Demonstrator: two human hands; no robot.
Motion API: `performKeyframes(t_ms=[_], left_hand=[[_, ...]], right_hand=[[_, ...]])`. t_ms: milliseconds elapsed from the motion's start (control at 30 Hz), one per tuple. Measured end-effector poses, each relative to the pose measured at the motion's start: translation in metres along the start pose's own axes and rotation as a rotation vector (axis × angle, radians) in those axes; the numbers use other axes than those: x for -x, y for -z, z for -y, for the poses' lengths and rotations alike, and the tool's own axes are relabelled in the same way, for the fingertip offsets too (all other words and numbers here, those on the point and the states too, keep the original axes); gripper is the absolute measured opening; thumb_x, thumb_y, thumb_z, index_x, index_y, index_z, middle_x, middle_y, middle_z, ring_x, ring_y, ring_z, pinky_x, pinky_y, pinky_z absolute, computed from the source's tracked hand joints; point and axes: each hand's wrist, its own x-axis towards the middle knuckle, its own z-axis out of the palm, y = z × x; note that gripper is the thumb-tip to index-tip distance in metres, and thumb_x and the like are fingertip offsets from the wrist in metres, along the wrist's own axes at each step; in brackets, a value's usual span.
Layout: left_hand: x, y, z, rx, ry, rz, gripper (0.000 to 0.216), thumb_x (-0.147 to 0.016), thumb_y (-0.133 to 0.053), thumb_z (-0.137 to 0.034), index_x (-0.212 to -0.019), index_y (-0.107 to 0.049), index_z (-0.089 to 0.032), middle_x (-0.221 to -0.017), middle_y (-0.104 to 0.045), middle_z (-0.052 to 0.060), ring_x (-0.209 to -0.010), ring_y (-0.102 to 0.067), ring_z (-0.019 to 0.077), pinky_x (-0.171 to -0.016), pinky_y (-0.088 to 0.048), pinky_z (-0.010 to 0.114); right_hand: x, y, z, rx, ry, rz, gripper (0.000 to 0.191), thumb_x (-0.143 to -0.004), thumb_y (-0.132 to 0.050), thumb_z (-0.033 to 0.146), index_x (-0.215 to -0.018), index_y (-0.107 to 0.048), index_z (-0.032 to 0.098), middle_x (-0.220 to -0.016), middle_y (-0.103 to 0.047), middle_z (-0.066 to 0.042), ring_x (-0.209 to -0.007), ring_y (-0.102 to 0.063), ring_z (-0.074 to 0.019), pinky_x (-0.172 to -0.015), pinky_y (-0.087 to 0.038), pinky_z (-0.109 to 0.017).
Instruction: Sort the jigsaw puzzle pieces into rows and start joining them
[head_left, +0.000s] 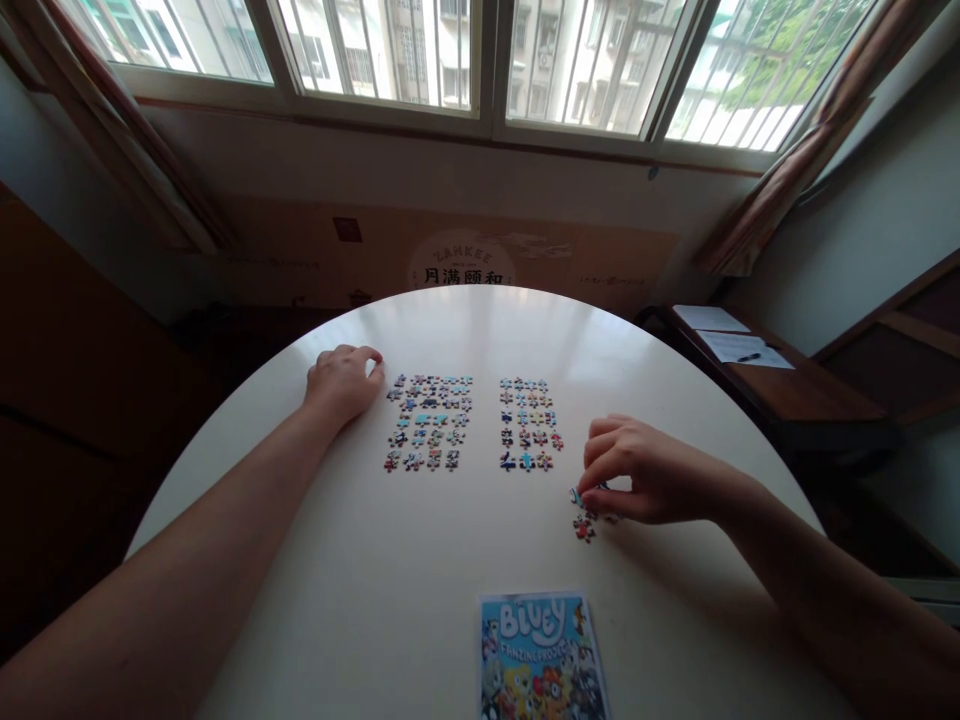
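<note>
Two blocks of small colourful puzzle pieces lie in rows on the round white table: a wider left block and a narrower right block. My left hand rests curled on the table just left of the left block, with nothing visible in it. My right hand sits to the right of the right block, its fingertips pinched on a puzzle piece. A few loose pieces lie just below those fingers. A puzzle box with blue lettering and cartoon figures lies at the near edge.
A dark side table with white papers and a pen stands to the right. Behind the table a cardboard panel with printed characters leans below a wide window. Curtains hang at both sides.
</note>
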Motion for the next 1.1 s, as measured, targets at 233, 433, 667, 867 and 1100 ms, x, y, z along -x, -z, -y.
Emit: performKeyframes(t_ms=[233,433,667,867,1100], left_hand=[[-0.002,-0.001,0.002,0.020,-0.005,0.011,0.045,-0.092,-0.045,-0.044,-0.125,-0.070,-0.025,-0.138,-0.063,0.014,-0.124,-0.056,0.0390,-0.103,-0.045,0.050],[-0.001,0.000,0.001,0.013,0.002,0.012,0.044,-0.093,-0.046,-0.044,-0.125,-0.070,-0.025,-0.138,-0.063,0.013,-0.125,-0.055,0.0378,-0.103,-0.045,0.047],[0.002,0.002,-0.002,0.012,-0.001,0.009,0.044,-0.093,-0.046,-0.042,-0.126,-0.070,-0.024,-0.139,-0.063,0.013,-0.124,-0.056,0.0381,-0.103,-0.045,0.048],[0.002,0.005,-0.004,0.011,0.006,0.029,0.045,-0.094,-0.044,-0.041,-0.126,-0.070,-0.024,-0.139,-0.063,0.014,-0.127,-0.055,0.0391,-0.104,-0.045,0.049],[0.002,0.005,-0.004,0.024,0.012,0.024,0.045,-0.093,-0.045,-0.042,-0.125,-0.071,-0.024,-0.138,-0.063,0.015,-0.126,-0.055,0.0398,-0.104,-0.045,0.050]], right_hand=[[0.000,-0.002,-0.010,0.196,-0.092,-0.096,0.007,-0.092,-0.074,0.029,-0.092,-0.081,0.027,-0.082,-0.075,0.000,-0.081,-0.062,-0.0171,-0.082,-0.043,-0.036],[-0.005,-0.011,-0.011,0.204,-0.088,-0.130,0.007,-0.091,-0.073,0.025,-0.092,-0.080,0.026,-0.087,-0.077,-0.001,-0.085,-0.064,-0.0186,-0.085,-0.044,-0.036],[-0.007,-0.016,-0.015,0.199,-0.040,-0.159,0.017,-0.096,-0.067,0.019,-0.092,-0.080,0.027,-0.090,-0.079,0.000,-0.087,-0.065,-0.0182,-0.085,-0.044,-0.036],[-0.009,-0.017,-0.015,0.231,-0.029,-0.193,0.022,-0.099,-0.063,0.019,-0.093,-0.082,0.028,-0.094,-0.080,0.000,-0.089,-0.067,-0.0184,-0.087,-0.045,-0.037],[-0.006,-0.011,-0.013,0.236,-0.036,-0.218,0.022,-0.102,-0.060,0.021,-0.097,-0.081,0.027,-0.096,-0.079,0.000,-0.088,-0.068,-0.0181,-0.085,-0.049,-0.037]])
